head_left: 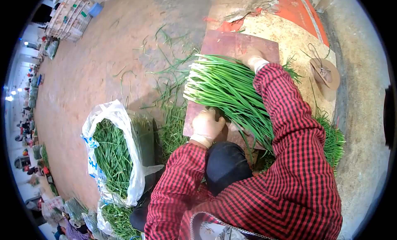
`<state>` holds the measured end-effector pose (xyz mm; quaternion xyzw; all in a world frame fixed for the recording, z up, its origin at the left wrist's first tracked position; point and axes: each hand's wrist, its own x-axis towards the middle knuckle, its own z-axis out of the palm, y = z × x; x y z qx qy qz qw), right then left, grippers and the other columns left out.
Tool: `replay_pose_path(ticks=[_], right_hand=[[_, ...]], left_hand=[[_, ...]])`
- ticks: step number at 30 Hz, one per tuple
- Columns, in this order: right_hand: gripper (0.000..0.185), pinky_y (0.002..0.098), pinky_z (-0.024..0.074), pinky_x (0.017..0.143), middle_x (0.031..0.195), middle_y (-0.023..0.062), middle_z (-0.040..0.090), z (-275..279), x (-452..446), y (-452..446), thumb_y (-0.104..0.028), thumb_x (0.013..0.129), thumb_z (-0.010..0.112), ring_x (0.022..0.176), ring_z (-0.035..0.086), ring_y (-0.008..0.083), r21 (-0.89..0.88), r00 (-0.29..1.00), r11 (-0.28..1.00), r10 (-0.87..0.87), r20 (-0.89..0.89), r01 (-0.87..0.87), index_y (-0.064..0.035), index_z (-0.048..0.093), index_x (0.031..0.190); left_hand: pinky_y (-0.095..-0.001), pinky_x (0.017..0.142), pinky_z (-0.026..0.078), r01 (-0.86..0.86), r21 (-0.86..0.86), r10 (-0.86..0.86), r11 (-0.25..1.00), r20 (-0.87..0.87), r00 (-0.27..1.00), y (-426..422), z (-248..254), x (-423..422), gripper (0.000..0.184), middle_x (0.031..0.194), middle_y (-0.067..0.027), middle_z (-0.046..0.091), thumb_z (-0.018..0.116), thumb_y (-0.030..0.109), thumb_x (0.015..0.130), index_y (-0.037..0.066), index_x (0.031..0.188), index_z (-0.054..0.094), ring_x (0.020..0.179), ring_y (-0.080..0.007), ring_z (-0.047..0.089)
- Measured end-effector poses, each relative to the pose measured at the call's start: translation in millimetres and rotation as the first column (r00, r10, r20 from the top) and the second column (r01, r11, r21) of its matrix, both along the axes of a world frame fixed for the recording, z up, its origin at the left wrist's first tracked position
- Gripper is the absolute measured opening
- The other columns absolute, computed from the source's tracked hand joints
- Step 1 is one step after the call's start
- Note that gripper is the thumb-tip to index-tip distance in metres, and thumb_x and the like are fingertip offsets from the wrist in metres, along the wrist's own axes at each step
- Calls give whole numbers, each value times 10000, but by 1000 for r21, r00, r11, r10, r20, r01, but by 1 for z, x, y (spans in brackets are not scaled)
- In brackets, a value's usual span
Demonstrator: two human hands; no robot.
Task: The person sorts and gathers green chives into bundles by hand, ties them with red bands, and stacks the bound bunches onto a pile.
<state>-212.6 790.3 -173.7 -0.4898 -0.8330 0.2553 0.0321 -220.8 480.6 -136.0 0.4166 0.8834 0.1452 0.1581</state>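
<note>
A large bunch of garlic chives [229,87] lies across a reddish-brown board [256,43], pale cut ends to the left and green leaves trailing to the lower right. My left hand [208,124], in a pale glove, is closed against the near side of the bunch, with its fingertips partly hidden. On the far side, my right hand [251,59] presses against the chives, its fingers blurred and partly covered by the leaves. Both hands hold the bunch between them.
Beside my left arm stands a white plastic bag [138,157] full of green leaves. Loose trimmings [171,124] litter the floor left of the board. More chives [333,142] lie at my right. A brown round object with string [324,72] sits at the right. Crates [70,18] stand far left.
</note>
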Motion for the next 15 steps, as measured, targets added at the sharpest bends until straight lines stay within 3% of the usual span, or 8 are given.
replay_pose_path(ticks=[1,3,5,7,9,10,13,15], right_hand=[[367,417,503,797,895,183,688,8,-8,-7,-388,876,597,864,670,321,174,999,985,11,49,-19,-36,691,921],[308,465,483,846,984,185,680,39,-11,-13,-380,864,603,960,642,380,85,987,993,71,145,-84,-95,683,948],[314,450,483,858,995,184,678,62,-10,-29,-394,868,597,986,644,356,14,930,971,224,291,-238,-107,663,977],[325,443,485,827,984,169,677,56,-5,-35,-409,856,615,960,645,350,66,940,964,236,245,-259,-108,638,976],[455,458,494,809,982,135,686,52,-2,-38,-565,846,599,978,645,330,132,947,944,283,152,-303,-140,655,999],[383,448,489,763,898,102,686,50,-1,-39,-509,835,640,911,651,326,131,953,944,294,78,-302,-136,631,920],[337,436,491,778,910,98,692,43,3,-39,-448,843,640,901,657,313,83,915,922,385,-119,-377,-146,652,991],[301,386,493,784,896,97,691,32,2,-42,-376,856,643,879,661,265,88,906,925,379,-187,-368,-133,659,1031]], left_hand=[[-442,698,530,-2,-2,2,1000,2,1000,-1,-2,-3,344,812,-172,672,687,359,748,32,853,684,765,-344,660],[-397,697,540,-168,131,109,977,371,922,-6,-11,-11,258,874,-170,699,670,235,772,23,917,686,759,-294,685],[-369,703,540,-241,165,139,956,470,872,-9,-30,-13,234,885,-156,706,654,178,781,7,939,680,768,-254,687],[-341,708,540,-315,190,159,930,566,809,-12,-46,-12,216,896,-141,714,638,122,791,-9,960,674,778,-215,690],[-309,638,534,-308,414,42,857,539,841,-14,-53,-9,211,822,-94,709,623,80,801,-41,972,653,716,-168,668],[-309,638,534,-310,410,44,858,542,839,-16,-52,-8,211,822,-94,709,623,80,801,-41,972,653,716,-168,668],[-274,564,513,-425,287,133,859,675,725,-26,-35,-8,203,770,-93,698,601,63,806,-37,975,654,656,-148,653],[-260,524,493,-613,121,31,780,972,231,-34,-20,-16,196,752,-89,691,554,37,819,-5,975,664,614,-137,638]])
